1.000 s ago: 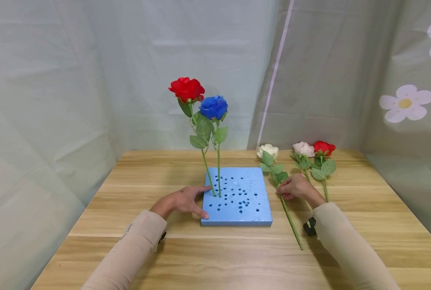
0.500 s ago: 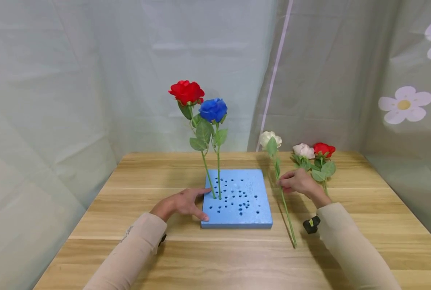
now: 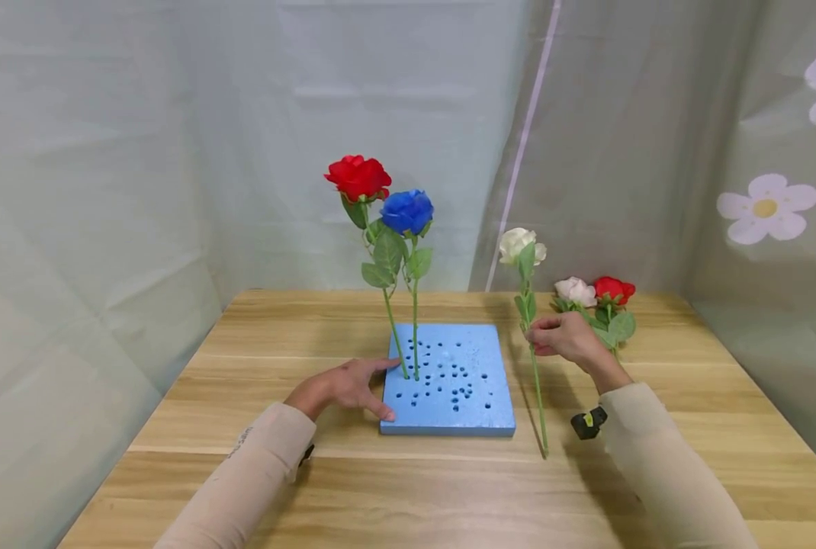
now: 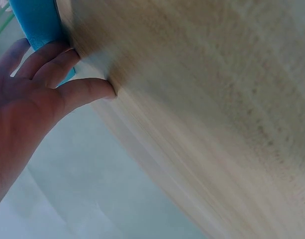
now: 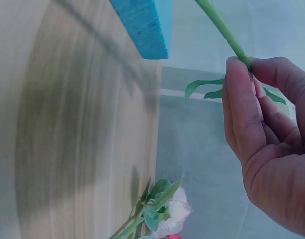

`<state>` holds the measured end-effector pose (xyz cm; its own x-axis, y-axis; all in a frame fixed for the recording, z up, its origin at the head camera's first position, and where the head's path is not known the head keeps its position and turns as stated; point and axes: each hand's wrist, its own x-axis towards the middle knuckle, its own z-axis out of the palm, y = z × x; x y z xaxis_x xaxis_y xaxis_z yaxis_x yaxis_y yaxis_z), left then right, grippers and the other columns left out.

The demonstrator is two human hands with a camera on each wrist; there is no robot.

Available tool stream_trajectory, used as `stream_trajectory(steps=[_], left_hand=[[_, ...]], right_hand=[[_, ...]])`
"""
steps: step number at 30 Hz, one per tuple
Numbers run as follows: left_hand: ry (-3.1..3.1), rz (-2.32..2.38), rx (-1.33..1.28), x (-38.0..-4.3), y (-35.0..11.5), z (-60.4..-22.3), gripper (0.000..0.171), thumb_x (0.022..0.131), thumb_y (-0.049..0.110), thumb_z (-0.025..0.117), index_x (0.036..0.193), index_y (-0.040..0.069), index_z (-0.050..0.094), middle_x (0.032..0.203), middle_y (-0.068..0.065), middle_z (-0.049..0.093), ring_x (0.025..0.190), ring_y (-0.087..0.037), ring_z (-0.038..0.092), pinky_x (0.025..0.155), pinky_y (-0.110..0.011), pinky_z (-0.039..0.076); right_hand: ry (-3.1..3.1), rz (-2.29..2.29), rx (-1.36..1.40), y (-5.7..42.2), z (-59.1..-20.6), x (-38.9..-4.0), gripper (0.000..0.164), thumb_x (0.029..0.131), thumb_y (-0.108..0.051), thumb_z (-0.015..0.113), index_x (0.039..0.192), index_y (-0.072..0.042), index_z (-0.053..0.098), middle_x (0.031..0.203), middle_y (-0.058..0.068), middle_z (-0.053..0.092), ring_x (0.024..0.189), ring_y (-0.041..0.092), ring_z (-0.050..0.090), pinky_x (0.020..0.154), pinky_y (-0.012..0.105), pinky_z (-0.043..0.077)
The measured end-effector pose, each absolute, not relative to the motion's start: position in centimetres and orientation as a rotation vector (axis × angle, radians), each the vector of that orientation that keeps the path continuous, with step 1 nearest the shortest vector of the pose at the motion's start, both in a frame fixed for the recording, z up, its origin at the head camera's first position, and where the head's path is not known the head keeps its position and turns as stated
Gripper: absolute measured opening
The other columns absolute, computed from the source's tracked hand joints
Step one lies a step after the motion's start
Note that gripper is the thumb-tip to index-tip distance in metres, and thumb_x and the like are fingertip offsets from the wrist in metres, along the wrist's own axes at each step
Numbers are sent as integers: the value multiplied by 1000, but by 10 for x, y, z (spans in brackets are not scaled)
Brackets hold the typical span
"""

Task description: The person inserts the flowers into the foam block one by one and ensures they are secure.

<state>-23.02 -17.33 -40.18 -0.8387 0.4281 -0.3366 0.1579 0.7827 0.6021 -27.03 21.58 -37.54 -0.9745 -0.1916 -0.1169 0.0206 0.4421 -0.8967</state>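
Observation:
A blue foam board [image 3: 442,425] with many small holes lies on the table. Standing in it, their stems in holes near its left side, are a red rose [image 3: 358,178] and a blue rose [image 3: 407,213]. My left hand [image 3: 348,383] rests against the board's left edge, thumb and fingers spread; the left wrist view shows the extended fingers [image 4: 56,67] touching its side. To the right of the board, my right hand [image 3: 570,343] pinches a white rose [image 3: 518,246] by its green stem [image 5: 224,31] between thumb and fingers. That rose stands nearly upright, bloom up.
A pale pink rose [image 3: 576,291] and another red rose [image 3: 614,289] lie at the table's back right, stems partly hidden behind my right hand. The wooden table [image 3: 394,496] ends at a grey curtain [image 3: 353,99] at the back.
The white rose, lying on the table a second ago, has been raised and tilted upright by my right hand. Its stem's lower end has shifted left. My left hand stays at the board.

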Motion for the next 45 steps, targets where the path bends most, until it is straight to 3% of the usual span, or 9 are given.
stream_trajectory(steps=[10, 24, 38, 45], left_hand=[[2518, 791, 413, -230, -171, -405, 102, 68, 42, 92, 154, 19, 42, 158, -11, 36, 146, -32, 29, 116, -51, 29], [2516, 789, 396, -228, -173, -405, 102, 69, 40, 92, 154, 19, 41, 159, -11, 34, 146, -32, 29, 116, -51, 29], [2518, 776, 396, -228, -172, -404, 101, 69, 42, 92, 154, 21, 41, 159, -12, 35, 146, -33, 29, 115, -52, 29], [2518, 774, 384, -231, -172, -403, 102, 68, 43, 92, 154, 22, 41, 159, -11, 34, 146, -32, 29, 115, -53, 29]], right_hand=[[2468, -1656, -189, 213, -368, -273, 32, 97, -11, 64, 116, 15, 60, 89, 6, 67, 76, 11, 67, 77, 29, 59], [2522, -1687, -183, 190, -351, -279, 36, 98, -18, 65, 119, 11, 61, 103, 15, 68, 79, 12, 69, 79, 29, 59], [2514, -1760, -238, 171, -333, -285, 31, 98, -13, 65, 115, 12, 62, 102, 16, 67, 78, 15, 70, 83, 37, 59], [2491, -1792, -234, 166, -330, -286, 31, 97, -13, 66, 115, 12, 62, 103, 16, 66, 81, 18, 69, 77, 29, 59]])
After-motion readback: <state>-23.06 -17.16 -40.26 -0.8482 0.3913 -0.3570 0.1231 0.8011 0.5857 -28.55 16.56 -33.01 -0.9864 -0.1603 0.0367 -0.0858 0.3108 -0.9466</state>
